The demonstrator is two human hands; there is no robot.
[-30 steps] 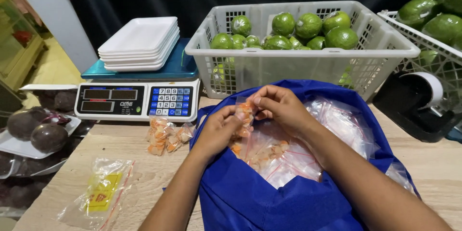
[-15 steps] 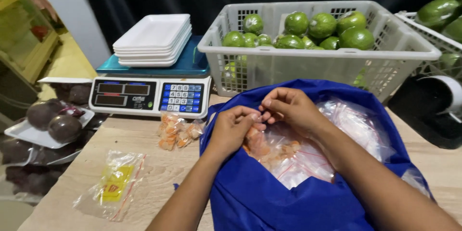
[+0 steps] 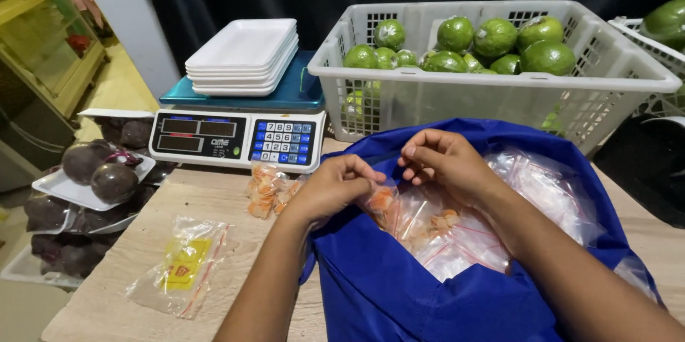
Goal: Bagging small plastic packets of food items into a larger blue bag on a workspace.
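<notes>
My left hand (image 3: 334, 186) and my right hand (image 3: 442, 160) pinch the top edge of a small clear zip bag (image 3: 385, 201) holding orange and pale pieces. They hold it over the mouth of a blue cloth bag (image 3: 399, 292) that is full of similar clear packets (image 3: 492, 221). Both hands' fingers are closed on the bag's upper rim, a short gap between them.
Filled small packets (image 3: 270, 191) lie in front of a digital scale (image 3: 239, 135) carrying stacked white foam trays (image 3: 242, 53). A white basket (image 3: 492, 96) of green fruit stands behind. Wrapped dark purple fruit on trays (image 3: 93, 178) sits left. A clear bag with a yellow label (image 3: 182, 267) lies on the table.
The small bag has dropped from in front of my hands to just below them, and my hands now hold its top edge. The view shifted left.
</notes>
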